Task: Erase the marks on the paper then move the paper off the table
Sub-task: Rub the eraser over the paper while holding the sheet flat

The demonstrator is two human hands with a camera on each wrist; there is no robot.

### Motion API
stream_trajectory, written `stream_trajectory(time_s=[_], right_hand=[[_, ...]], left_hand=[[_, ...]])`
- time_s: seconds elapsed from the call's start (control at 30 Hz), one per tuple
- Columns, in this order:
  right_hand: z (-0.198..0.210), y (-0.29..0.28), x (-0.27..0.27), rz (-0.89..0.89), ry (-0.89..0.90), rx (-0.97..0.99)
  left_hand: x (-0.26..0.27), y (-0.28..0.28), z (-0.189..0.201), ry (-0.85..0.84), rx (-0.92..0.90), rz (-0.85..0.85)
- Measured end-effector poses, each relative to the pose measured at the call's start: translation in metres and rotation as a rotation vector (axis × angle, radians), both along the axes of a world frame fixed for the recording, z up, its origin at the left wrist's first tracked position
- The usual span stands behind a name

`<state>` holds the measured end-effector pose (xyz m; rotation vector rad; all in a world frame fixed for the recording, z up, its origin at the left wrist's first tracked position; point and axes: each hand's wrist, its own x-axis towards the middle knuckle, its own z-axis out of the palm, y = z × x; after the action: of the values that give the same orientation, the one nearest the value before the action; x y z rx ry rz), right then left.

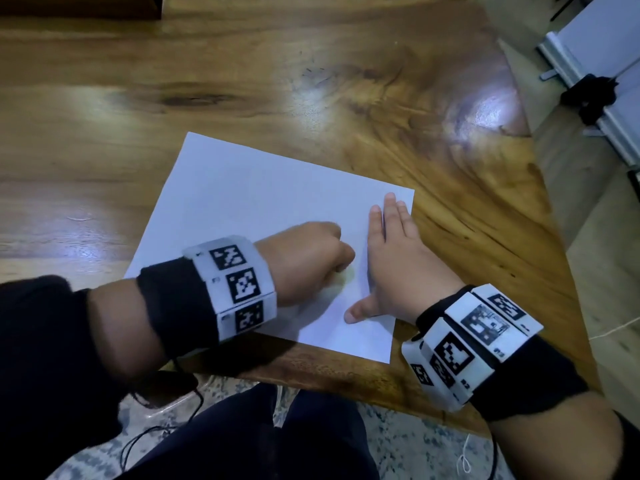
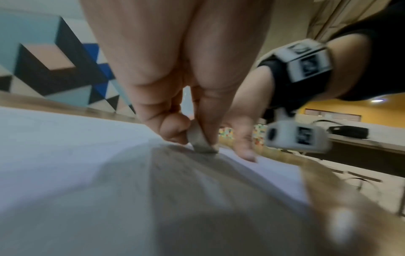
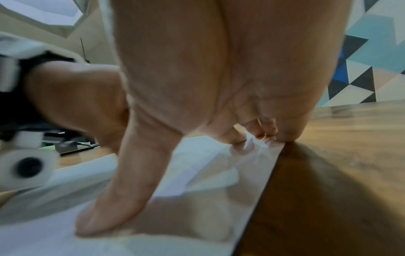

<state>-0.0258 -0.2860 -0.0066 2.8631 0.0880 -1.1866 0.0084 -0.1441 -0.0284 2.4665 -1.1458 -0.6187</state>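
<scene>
A white sheet of paper (image 1: 249,209) lies on the wooden table (image 1: 173,81) near its front edge. My left hand (image 1: 311,258) is curled over the middle of the sheet and pinches a small grey-white eraser (image 2: 200,140), whose lower end touches the paper (image 2: 54,147). My right hand (image 1: 391,251) lies flat on the sheet's right part, fingers straight and thumb spread toward me. In the right wrist view the thumb (image 3: 122,199) and fingertips (image 3: 263,129) press on the paper (image 3: 197,164) close to its right edge. No marks show clearly on the sheet.
The table's right edge (image 1: 540,188) runs diagonally past the paper, with pale floor beyond it. A white framed board with a black clamp (image 1: 588,95) lies on the floor at upper right. My dark-trousered legs (image 1: 270,438) are below the front edge.
</scene>
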Motion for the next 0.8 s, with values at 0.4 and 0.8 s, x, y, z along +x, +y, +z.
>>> stream_trajectory(time_s=[0.4,0.8], right_hand=[[-0.004,-0.002,0.0,-0.035,-0.008,0.042],[-0.009,-0.002,0.001,0.001,-0.017,-0.008]], left_hand=[[-0.012,0.001,0.003,0.045,0.095,-0.039],[-0.011,0.039,0.001,0.089,-0.054,0.04]])
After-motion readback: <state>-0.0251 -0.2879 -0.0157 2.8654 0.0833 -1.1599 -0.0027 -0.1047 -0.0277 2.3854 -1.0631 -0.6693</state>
